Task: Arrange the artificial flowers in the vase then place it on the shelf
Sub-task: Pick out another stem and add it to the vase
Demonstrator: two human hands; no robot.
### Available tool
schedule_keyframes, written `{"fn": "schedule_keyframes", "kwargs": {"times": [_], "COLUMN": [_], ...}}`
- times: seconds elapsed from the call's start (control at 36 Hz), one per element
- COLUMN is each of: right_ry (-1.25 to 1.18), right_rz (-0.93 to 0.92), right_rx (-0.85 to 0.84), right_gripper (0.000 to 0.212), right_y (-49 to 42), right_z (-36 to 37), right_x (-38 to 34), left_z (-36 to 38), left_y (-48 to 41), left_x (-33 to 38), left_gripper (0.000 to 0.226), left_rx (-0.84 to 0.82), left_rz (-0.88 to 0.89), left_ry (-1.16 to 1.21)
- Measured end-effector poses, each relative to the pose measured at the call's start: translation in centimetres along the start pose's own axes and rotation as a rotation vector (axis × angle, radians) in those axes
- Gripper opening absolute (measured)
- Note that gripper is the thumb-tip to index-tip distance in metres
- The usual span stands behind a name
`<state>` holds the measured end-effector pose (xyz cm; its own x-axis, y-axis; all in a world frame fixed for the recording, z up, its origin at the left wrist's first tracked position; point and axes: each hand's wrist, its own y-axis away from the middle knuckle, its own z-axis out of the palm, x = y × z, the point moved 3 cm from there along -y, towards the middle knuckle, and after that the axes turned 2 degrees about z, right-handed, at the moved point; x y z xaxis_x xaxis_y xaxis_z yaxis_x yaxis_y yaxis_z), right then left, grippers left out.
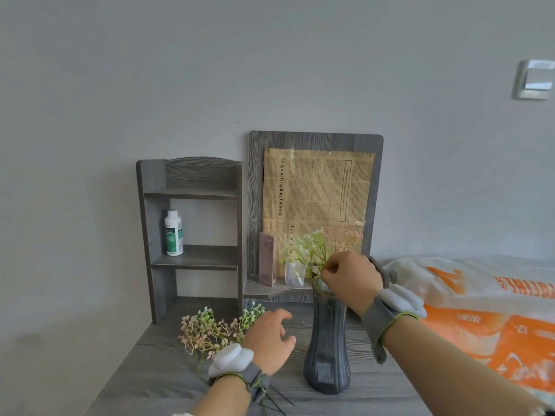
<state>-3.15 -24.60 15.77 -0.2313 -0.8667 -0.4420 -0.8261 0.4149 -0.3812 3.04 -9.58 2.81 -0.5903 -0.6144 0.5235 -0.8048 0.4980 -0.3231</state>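
Note:
A dark grey ribbed vase (327,346) stands upright on the grey wooden table (156,370). White-green and pink flower sprigs (318,244) rise from its mouth. My right hand (348,274) is above the rim and pinches the stems there. More pink and green sprigs (210,328) lie loose on the table to the left of the vase. My left hand (270,340) hovers over them with fingers spread and relaxed, holding nothing. The grey shelf unit (192,253) stands at the back left.
A white bottle (174,232) stands on the shelf's middle level. A lower side ledge (270,291) carries a brown box (267,258) and a small clear bottle (292,270), in front of a board with newspaper print (318,190). An orange-white blanket (486,316) lies to the right.

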Motion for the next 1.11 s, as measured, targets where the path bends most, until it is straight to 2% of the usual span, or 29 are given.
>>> {"fn": "schedule_keyframes", "kwargs": {"times": [0.25,0.47,0.69,1.0,1.11], "right_ry": [-0.031,-0.061,-0.181,-0.209,-0.225], "right_rz": [0.012,-0.003,-0.100,-0.254,-0.251], "right_rx": [0.010,0.101,0.194,0.089,0.045], "right_gripper": [0.012,0.003,0.020,0.024,0.024], "right_y": [0.5,1.1,2.0,3.4,4.0], "right_z": [-0.2,-0.8,0.3,4.6,6.7], "right_x": [0.1,-0.6,-2.2,-5.5,-6.0], "left_z": [-0.5,-0.8,-3.3,-5.3,-5.2], "left_y": [0.4,1.0,1.1,4.6,5.9], "left_x": [0.0,-0.7,-3.5,-10.0,-12.5], "left_gripper": [0.038,0.022,0.030,0.032,0.031], "left_rx": [-0.001,-0.051,0.033,0.120,0.159], "left_rz": [-0.007,-0.027,-0.064,-0.193,-0.255], "left_ry": [-0.018,-0.062,-0.077,-0.040,-0.032]}}
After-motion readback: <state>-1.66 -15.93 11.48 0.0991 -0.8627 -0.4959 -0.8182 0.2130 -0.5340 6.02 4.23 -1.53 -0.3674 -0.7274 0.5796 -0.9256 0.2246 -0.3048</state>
